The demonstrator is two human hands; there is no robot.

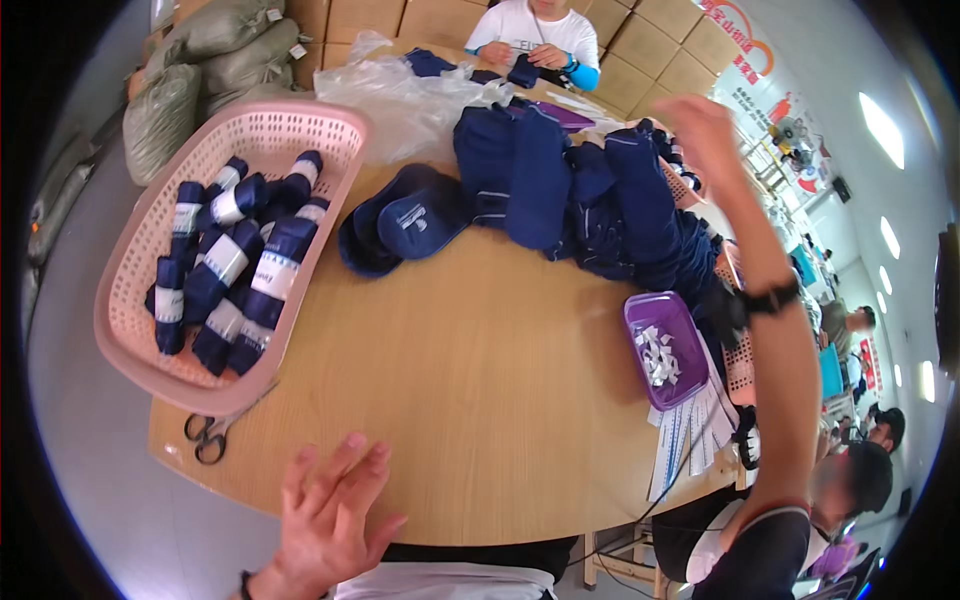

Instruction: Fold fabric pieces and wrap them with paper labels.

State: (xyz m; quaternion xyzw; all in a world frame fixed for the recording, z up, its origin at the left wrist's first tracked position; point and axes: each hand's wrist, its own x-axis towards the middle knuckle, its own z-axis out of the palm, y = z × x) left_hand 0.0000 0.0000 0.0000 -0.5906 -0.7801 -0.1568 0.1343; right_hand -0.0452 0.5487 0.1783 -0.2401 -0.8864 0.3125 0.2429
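Observation:
My left hand (330, 515) hovers over the near edge of the round wooden table (480, 400), fingers spread and holding nothing. A dark band sits on its wrist. My right hand is out of sight. Black scissors (207, 436) lie on the table edge to the left of my hand. Behind them a pink plastic basket (130, 350) holds several rolled navy cloth bundles (232, 270) with white labels. Two navy caps (405, 225) lie stacked at mid-table, next to a heap of navy garments (590, 190).
A co-worker's bare arm (775, 370) with a dark watch reaches up over the table's right side. A purple tray (665, 350) of white slips sits there. Clear plastic bags (400, 95) lie at the back; another person (540, 35) works opposite. Sacks (190, 80) are stacked at left.

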